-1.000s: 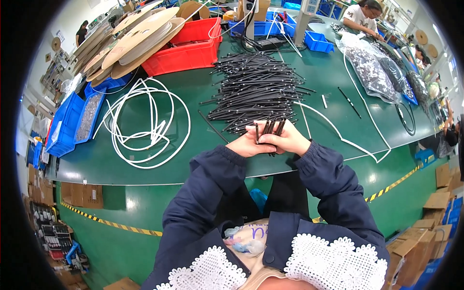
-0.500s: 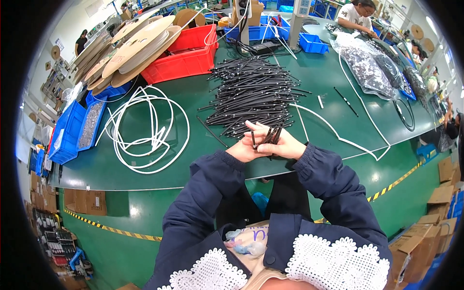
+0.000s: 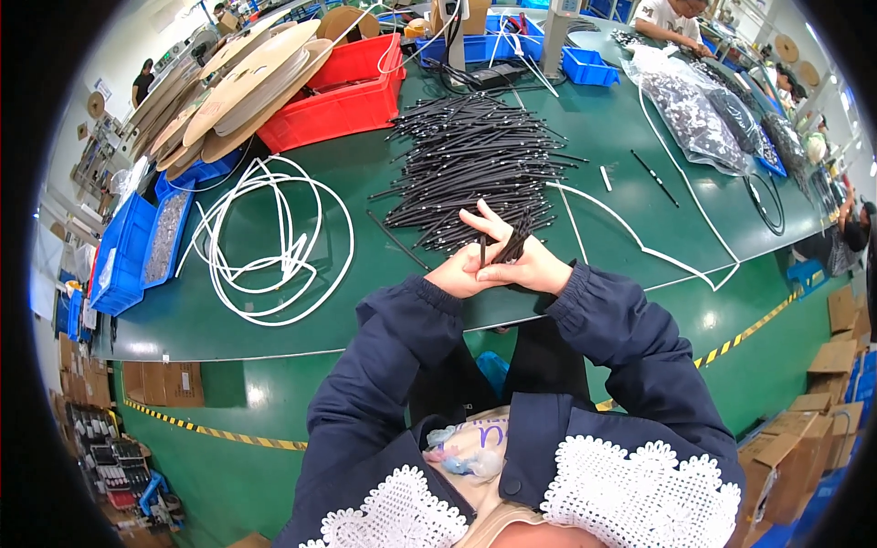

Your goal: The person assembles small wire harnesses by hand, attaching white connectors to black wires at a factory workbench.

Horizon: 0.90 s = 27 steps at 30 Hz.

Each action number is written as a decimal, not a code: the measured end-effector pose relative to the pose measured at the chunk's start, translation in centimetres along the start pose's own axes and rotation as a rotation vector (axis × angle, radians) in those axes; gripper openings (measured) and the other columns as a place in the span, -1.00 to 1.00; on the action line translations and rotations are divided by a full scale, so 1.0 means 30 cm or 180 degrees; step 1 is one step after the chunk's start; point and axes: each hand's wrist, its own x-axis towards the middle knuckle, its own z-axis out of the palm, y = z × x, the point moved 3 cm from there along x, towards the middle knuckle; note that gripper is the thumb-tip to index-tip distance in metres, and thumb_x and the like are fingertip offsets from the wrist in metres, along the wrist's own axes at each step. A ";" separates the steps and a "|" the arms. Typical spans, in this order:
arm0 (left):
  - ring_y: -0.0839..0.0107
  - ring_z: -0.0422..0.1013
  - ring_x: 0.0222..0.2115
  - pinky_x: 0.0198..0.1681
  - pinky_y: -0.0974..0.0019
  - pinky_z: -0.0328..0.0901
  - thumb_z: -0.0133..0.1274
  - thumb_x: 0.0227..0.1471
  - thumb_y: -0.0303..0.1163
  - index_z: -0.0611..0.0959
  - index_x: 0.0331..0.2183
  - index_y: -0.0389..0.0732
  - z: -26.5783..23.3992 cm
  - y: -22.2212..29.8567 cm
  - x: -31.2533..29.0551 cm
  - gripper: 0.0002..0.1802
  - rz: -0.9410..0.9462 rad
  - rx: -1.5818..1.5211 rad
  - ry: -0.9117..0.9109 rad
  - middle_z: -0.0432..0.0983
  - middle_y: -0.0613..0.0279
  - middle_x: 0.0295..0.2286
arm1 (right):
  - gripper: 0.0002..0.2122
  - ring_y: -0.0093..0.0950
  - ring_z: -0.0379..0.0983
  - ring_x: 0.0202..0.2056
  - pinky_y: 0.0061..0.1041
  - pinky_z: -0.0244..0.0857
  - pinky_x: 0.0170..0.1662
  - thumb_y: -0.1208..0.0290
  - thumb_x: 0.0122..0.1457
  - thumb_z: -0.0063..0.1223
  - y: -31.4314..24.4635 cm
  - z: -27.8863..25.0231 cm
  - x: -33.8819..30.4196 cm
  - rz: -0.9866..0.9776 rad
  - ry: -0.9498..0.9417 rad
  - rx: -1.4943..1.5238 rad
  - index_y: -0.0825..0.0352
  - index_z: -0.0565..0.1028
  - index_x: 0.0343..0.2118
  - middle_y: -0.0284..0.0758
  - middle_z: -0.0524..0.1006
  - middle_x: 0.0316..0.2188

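My left hand (image 3: 463,272) and my right hand (image 3: 545,270) meet over the near edge of a large heap of thin black cable pieces (image 3: 475,164) with pale ends. In my right hand is a small bunch of black cable pieces (image 3: 517,239), gripped between thumb and fingers. One single black piece (image 3: 483,252) stands upright at the fingers of my left hand, which close around it. Where the two hands overlap, some fingertips are hidden. Left of the heap a lone black piece (image 3: 398,240) lies on the green table (image 3: 384,310).
A loose white tube coil (image 3: 290,256) lies left. Behind it are a red bin (image 3: 333,114), stacked cardboard reels (image 3: 242,87) and blue bins (image 3: 128,247). At right lie a bent white tube (image 3: 630,237), a black cable (image 3: 655,178) and filled plastic bags (image 3: 690,119). A co-worker (image 3: 671,23) sits beyond.
My left fingers have lifted and spread a little above the bunch. The bunch in my right hand has tipped more upright. The heap looks unchanged.
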 end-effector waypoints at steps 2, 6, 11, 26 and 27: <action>0.47 0.38 -0.14 -0.04 0.34 0.30 0.16 -0.01 -0.53 0.47 -0.05 -0.25 0.014 -0.002 0.006 -0.56 0.0031 -0.0101 0.0058 0.48 0.28 -0.18 | -0.78 -0.23 -0.40 0.35 -0.22 -0.24 0.30 0.49 -0.04 0.24 -0.004 -0.004 -0.009 0.0043 -0.0023 0.0057 0.33 0.60 -0.27 -0.26 0.14 0.27; 0.49 0.42 -0.19 -0.07 0.35 0.30 0.11 0.03 -0.50 0.52 -0.08 -0.26 0.020 0.026 0.006 -0.64 -0.0073 -0.0370 0.0174 0.53 0.27 -0.23 | -0.69 -0.21 -0.21 0.33 -0.20 -0.17 0.29 0.51 -0.01 0.19 -0.058 -0.033 -0.054 0.0126 0.0325 0.0463 0.37 0.53 -0.14 -0.20 0.24 0.21; 0.54 0.43 -0.25 -0.13 0.39 0.30 0.09 0.04 -0.52 0.62 -0.24 -0.29 0.022 0.013 0.002 -0.82 -0.0403 -0.0215 0.0002 0.57 0.32 -0.34 | -0.83 -0.27 0.31 0.11 -0.33 0.19 0.12 0.55 0.01 0.17 -0.054 -0.055 -0.123 0.0042 0.0935 -0.0445 0.36 0.55 -0.29 -0.21 0.49 -0.03; 0.53 0.38 -0.26 -0.16 0.38 0.28 0.14 0.04 -0.43 0.62 -0.28 -0.30 0.017 0.000 0.005 -0.82 -0.0168 -0.0056 0.0078 0.50 0.33 -0.30 | -0.81 -0.33 0.43 -0.08 -0.38 0.26 0.02 0.52 -0.02 0.23 -0.028 -0.022 -0.154 -0.0348 0.1259 -0.0409 0.34 0.55 -0.29 -0.26 0.54 -0.18; 0.55 0.39 -0.27 -0.17 0.39 0.29 0.14 0.05 -0.44 0.62 -0.27 -0.30 0.020 0.004 0.003 -0.82 -0.0313 -0.0214 0.0133 0.51 0.35 -0.33 | -0.81 -0.33 0.43 -0.10 -0.39 0.26 0.01 0.52 -0.02 0.22 -0.027 -0.025 -0.156 -0.0321 0.1376 -0.0266 0.35 0.54 -0.30 -0.25 0.54 -0.19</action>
